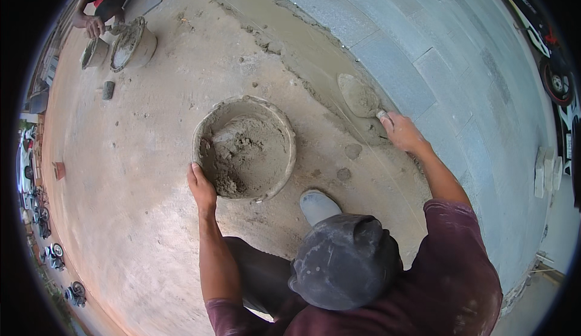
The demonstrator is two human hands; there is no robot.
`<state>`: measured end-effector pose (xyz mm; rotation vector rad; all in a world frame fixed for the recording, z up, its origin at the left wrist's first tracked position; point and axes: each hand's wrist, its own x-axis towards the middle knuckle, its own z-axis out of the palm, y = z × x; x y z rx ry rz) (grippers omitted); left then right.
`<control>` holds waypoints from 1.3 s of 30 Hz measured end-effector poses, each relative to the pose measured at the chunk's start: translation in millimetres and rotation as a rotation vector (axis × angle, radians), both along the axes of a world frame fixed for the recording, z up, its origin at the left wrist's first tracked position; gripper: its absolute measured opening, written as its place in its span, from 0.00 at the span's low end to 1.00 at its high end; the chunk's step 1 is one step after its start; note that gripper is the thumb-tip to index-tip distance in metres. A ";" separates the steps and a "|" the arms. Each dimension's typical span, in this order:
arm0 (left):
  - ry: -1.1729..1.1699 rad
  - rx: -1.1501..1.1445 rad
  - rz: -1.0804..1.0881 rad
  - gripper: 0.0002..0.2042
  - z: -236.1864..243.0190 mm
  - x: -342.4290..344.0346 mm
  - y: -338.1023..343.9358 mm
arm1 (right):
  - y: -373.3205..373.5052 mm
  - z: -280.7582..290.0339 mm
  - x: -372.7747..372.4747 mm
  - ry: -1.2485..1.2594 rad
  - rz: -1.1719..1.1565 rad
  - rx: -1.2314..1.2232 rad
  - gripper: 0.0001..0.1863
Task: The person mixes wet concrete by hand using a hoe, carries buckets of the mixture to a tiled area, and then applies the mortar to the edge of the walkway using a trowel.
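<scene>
A round bucket [289, 131] of grey mortar [251, 145] stands on the ground in front of me. My left hand [203, 189] grips its near left rim, with the thumb up along the wall and the other fingers mostly hidden. Out to the right, my right hand [404, 132] is closed round the handle of a trowel [358, 95]. Its broad blade carries mortar and is over the right side of a wet mortar strip [290, 30], beside the grey paving slabs [396, 69]. I cannot tell whether the blade touches the strip.
At the far left, another person's hand [94, 26] is at two mortar buckets [145, 46]. A small dark block [108, 90] lies near them. A thin string line [387, 175] runs along the strip. Stacked slabs [548, 169] and a parked motorcycle [557, 82] stand at right.
</scene>
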<state>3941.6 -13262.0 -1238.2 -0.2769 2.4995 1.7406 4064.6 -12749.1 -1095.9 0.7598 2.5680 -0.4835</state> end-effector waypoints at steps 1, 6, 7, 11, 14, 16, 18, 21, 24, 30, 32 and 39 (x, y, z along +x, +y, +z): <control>-0.005 0.043 -0.014 0.22 9.3 0.8 -9.8 | -3.3 1.3 9.3 -0.013 0.025 0.003 0.25; -0.092 0.016 -0.006 0.28 27.0 4.6 -34.2 | -5.4 37.4 81.1 -0.090 -0.003 -0.052 0.23; -0.059 0.018 0.007 0.25 24.5 5.2 -28.9 | -0.5 46.7 95.3 -0.118 -0.027 -0.051 0.23; 0.033 -0.017 0.030 0.21 20.2 2.2 -14.6 | -1.6 72.4 115.4 -0.077 -0.045 -0.069 0.22; 0.017 -0.022 0.029 0.22 17.7 4.2 -10.7 | -16.4 60.1 81.9 0.012 -0.050 -0.072 0.22; 0.016 -0.019 0.024 0.22 19.2 3.5 -16.4 | -18.4 36.8 42.7 0.050 0.015 -0.095 0.23; 0.028 -0.004 -0.008 0.22 13.1 1.1 -15.9 | -11.0 18.0 13.1 0.085 0.090 -0.074 0.23; 0.036 -0.076 -0.045 0.22 15.4 -3.1 -34.4 | -13.8 12.0 -3.6 0.072 0.174 -0.070 0.23; 0.050 -0.040 0.054 0.21 16.6 6.9 -13.8 | -3.8 8.4 24.1 -0.084 0.204 -0.038 0.23; -0.009 0.010 0.016 0.21 25.2 6.8 -23.2 | 10.0 47.4 119.1 -0.254 0.178 0.025 0.21; 0.002 0.021 0.015 0.20 22.3 4.0 -22.2 | 12.9 60.4 135.5 -0.242 0.114 0.027 0.21; -0.022 0.040 0.028 0.21 20.2 2.6 -22.8 | -2.6 47.1 93.2 0.073 -0.039 -0.046 0.21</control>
